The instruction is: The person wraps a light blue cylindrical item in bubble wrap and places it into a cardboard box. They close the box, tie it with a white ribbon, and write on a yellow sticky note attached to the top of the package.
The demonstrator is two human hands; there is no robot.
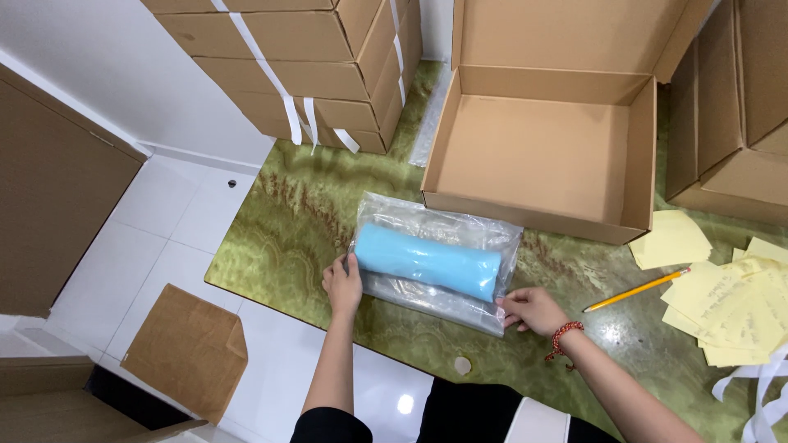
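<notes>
A green marbled table [312,221] carries an open cardboard box [542,156], with a clear bag holding a blue roll [431,258] just in front of it, stacked strapped cartons [304,66] to its left, and a yellow pencil [636,290] and yellow paper slips [726,303] at its right.

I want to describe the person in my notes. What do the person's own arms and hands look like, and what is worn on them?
Both forearms are bare, with no gloves. The right hand has a red beaded bracelet at the wrist. The left hand wears nothing; a short black sleeve shows near the shoulder.
</notes>
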